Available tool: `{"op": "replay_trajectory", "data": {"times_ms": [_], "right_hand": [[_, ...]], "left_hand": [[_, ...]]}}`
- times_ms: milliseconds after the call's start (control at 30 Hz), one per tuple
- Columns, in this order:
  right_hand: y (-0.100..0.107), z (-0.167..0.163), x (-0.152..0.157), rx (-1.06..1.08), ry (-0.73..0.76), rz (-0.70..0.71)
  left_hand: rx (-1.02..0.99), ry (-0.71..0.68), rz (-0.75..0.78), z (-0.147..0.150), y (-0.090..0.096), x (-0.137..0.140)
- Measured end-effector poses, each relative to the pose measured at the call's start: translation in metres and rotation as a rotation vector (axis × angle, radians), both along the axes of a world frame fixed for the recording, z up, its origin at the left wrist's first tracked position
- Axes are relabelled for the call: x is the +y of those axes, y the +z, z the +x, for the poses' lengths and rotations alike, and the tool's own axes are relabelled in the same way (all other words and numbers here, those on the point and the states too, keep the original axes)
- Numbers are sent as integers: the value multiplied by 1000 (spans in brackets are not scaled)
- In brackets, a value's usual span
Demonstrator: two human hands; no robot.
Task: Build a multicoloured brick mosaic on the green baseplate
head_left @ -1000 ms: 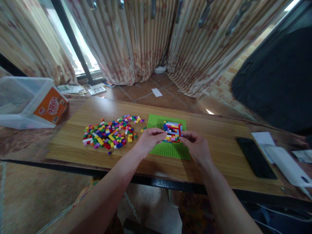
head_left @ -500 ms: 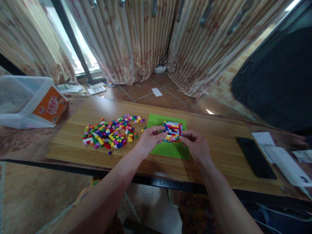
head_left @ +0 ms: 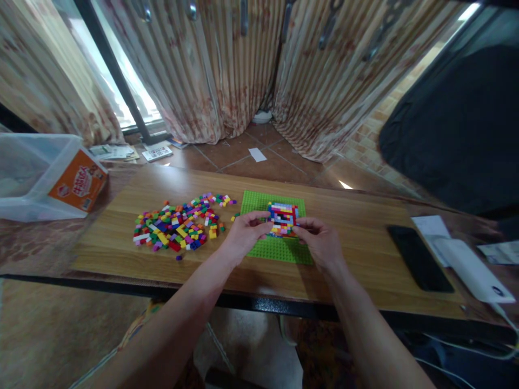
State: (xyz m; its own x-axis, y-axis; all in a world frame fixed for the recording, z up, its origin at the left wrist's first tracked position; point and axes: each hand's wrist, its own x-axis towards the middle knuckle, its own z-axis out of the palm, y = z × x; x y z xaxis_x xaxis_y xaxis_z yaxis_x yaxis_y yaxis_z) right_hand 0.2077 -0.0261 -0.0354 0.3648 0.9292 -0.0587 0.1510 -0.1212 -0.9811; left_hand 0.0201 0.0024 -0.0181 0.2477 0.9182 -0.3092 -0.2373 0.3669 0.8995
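A small multicoloured structure of toy building bricks (head_left: 283, 219) stands on a green studded baseplate (head_left: 279, 253). My left hand (head_left: 248, 233) grips its left side between thumb and fingers. On its right side, my right hand (head_left: 318, 237) pinches the bricks the same way. The structure has walls around a dark hollow in its middle. Whether a loose brick is between my fingertips is too small to tell. Left of the baseplate, loose bricks (head_left: 174, 224) of many colours lie spread in a pile.
A clear plastic bin (head_left: 36, 183) with an orange label stands at the far left. To the right lie a black phone (head_left: 419, 259) and a white power bank (head_left: 472, 270) with a cable. The wooden board (head_left: 360, 237) reaches the table's front edge. Curtains (head_left: 211, 70) hang behind.
The whole view has shifted slightly with my head. Both hands stay on the brick structure, with almost no movement relative to it.
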Motion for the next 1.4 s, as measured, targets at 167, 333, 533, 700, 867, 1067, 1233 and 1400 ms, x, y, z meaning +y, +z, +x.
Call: {"op": "replay_trajectory", "data": {"times_ms": [167, 333, 533, 700, 867, 1067, 1233, 1400], "right_hand": [[1, -1, 1, 14, 10, -1], [4, 0, 1, 32, 28, -7], [16, -1, -5, 28, -68, 167], [21, -15, -17, -116, 80, 285], [23, -26, -25, -269, 221, 340], [22, -29, -26, -311, 219, 346], [20, -29, -26, -302, 212, 336], [19, -28, -25, -237, 205, 325]], "left_hand": [[9, 1, 23, -1, 0, 0], [37, 19, 111, -2, 6, 0], [-3, -10, 175, -5, 12, -1], [-48, -77, 225, -1, 9, -2], [-74, -132, 272, 3, 6, -5], [-46, -167, 330, 4, 3, -7], [10, -160, 413, 5, 4, -8], [40, -149, 403, 4, 6, -10]]}}
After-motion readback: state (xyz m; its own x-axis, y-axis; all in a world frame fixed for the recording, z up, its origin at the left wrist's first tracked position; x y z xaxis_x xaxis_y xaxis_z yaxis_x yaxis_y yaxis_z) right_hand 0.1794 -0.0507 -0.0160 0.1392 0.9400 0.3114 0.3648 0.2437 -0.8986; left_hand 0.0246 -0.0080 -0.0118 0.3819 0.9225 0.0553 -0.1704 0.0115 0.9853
